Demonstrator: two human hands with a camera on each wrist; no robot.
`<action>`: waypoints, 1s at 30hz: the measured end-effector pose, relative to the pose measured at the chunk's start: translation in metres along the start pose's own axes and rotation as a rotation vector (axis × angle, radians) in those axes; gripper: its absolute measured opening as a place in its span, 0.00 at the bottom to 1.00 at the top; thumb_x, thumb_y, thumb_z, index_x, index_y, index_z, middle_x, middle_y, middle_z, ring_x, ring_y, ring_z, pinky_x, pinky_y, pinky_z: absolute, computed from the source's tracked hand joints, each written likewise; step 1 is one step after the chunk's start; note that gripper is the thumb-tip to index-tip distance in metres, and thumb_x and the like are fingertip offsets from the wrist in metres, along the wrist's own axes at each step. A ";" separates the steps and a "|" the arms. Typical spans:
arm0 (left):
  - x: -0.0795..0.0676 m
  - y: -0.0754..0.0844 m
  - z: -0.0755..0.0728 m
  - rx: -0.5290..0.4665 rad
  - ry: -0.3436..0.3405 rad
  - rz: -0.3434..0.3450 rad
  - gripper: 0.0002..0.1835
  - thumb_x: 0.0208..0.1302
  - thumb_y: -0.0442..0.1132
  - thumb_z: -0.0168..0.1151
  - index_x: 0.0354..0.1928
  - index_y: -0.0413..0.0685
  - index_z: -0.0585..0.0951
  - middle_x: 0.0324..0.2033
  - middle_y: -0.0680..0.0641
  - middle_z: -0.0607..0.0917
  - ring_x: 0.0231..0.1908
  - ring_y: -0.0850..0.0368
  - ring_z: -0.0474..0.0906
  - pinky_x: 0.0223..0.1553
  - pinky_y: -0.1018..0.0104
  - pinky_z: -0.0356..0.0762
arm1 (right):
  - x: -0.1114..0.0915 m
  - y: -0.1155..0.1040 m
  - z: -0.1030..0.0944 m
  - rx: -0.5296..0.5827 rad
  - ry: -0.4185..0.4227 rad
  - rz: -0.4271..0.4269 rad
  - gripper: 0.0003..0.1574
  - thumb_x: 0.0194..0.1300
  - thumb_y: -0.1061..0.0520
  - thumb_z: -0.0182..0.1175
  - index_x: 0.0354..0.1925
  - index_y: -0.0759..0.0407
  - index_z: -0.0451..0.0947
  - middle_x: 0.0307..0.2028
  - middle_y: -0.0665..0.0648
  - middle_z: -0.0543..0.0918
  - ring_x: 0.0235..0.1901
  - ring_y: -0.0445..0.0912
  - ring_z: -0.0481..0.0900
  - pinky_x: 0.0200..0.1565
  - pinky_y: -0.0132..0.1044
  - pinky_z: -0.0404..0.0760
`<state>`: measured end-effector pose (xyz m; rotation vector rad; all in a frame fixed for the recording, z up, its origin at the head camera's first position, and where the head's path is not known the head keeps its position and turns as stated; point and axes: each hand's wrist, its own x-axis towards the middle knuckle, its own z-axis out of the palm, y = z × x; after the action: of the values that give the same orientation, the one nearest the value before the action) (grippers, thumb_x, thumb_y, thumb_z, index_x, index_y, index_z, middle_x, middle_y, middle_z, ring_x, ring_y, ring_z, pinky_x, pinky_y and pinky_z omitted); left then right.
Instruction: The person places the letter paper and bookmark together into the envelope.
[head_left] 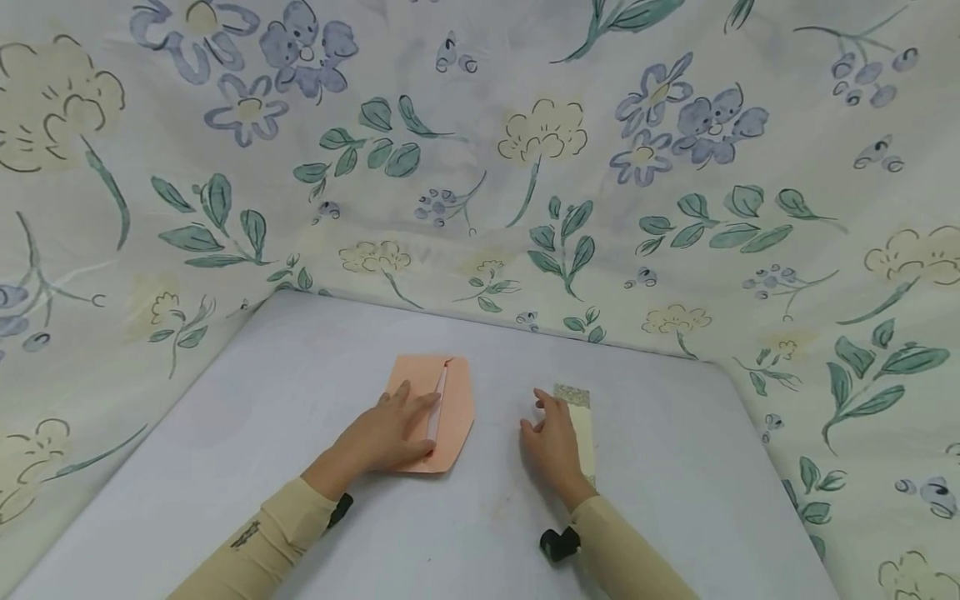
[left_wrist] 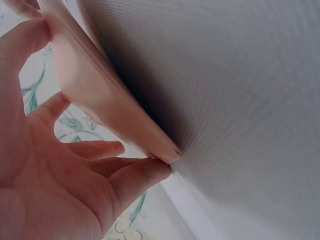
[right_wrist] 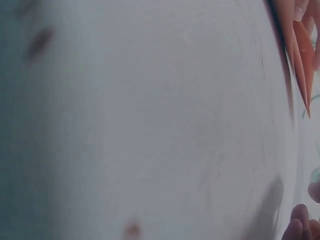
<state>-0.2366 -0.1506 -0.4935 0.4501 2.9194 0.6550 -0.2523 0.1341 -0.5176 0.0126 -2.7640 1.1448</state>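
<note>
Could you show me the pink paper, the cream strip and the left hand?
Pink paper [head_left: 454,421]: head view, right half.
Cream strip [head_left: 583,429]: head view, uncovered middle.
Left hand [head_left: 384,433]: head view, its back.

Soft, even light filled the head view, leaving little shadow on the white tabletop [head_left: 315,367]. The left wrist view was duller, with dark shadow beneath the salmon-pink paper [left_wrist: 95,85] and fine rippling lines. The right wrist view was dim and hazy, its brownish spots [right_wrist: 39,44] blurred.

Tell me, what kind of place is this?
Maybe a little craft corner: there's a white table, flowery cloth around it, and a pink paper piece with the left hand resting on it.
</note>
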 end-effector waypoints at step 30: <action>0.001 0.001 0.001 0.011 0.011 0.013 0.41 0.63 0.57 0.68 0.75 0.55 0.67 0.74 0.26 0.57 0.67 0.16 0.59 0.57 0.28 0.69 | -0.003 0.024 -0.017 -0.035 0.034 -0.008 0.35 0.67 0.60 0.66 0.70 0.63 0.69 0.51 0.59 0.79 0.33 0.42 0.74 0.34 0.35 0.73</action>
<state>-0.2375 -0.1494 -0.4940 0.4690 2.9338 0.6456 -0.2482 0.1626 -0.5233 -0.0006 -2.7510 1.0841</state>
